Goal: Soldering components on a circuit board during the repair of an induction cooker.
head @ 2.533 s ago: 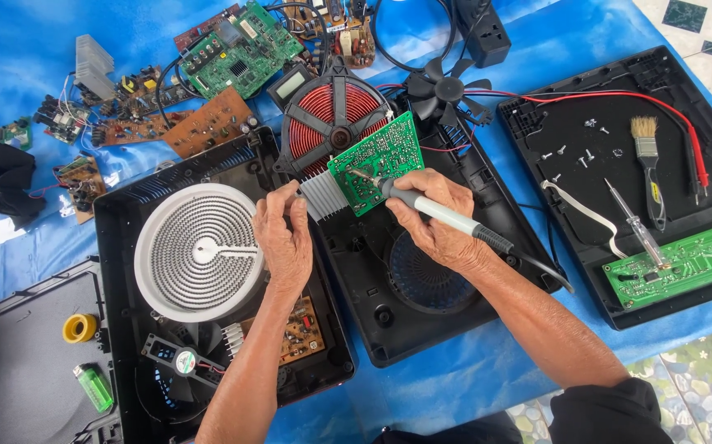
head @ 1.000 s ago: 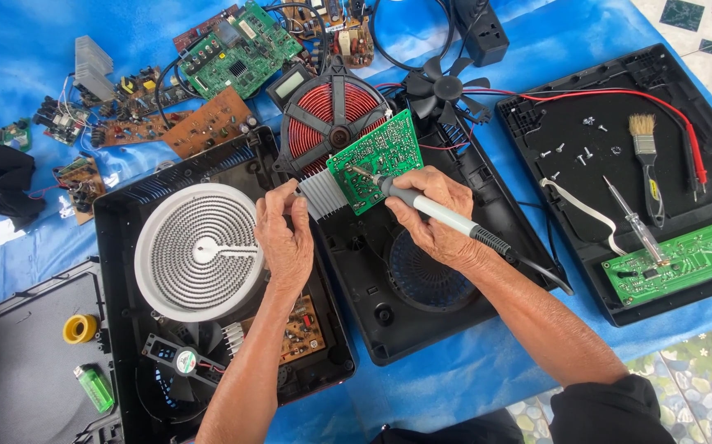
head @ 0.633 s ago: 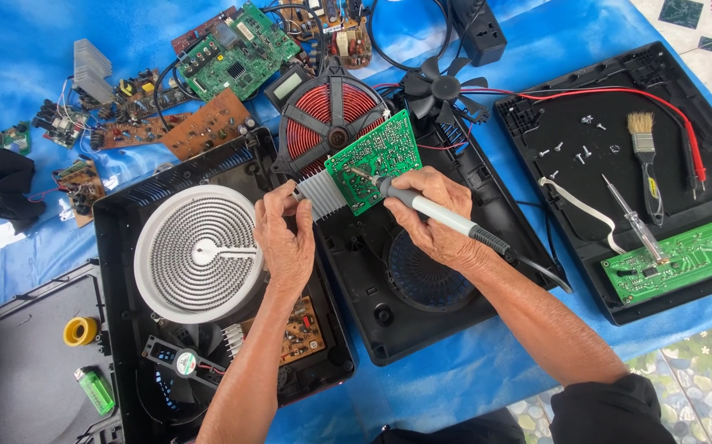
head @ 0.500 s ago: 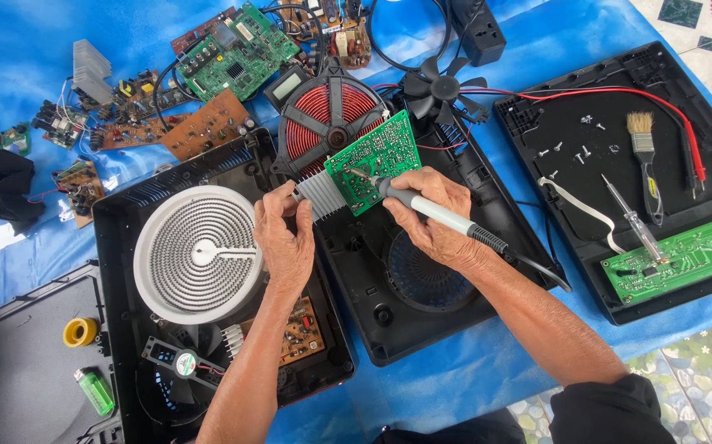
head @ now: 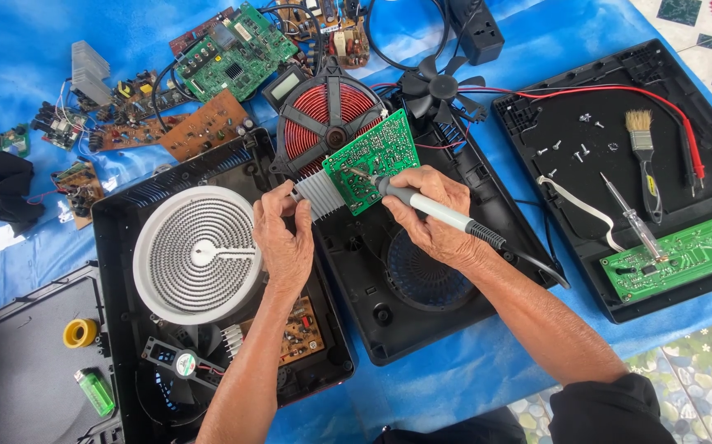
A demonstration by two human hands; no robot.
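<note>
left hand [head: 283,238] is pinching the heat sink [head: 320,191] on the green board [head: 372,161], right hand [head: 428,212] is gripping the soldering iron [head: 438,214], whose tip risks bridging joints if the board is tilting.

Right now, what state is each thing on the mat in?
green circuit board: tilted up, steadied by the left hand at its finned heat sink
soldering iron: gripped in the right hand, tip on the board
middle cooker base: opened, red coil lifted aside
left cooker base: opened, white spiral element exposed
brush: lying unused
green lighter: lying flat
</note>
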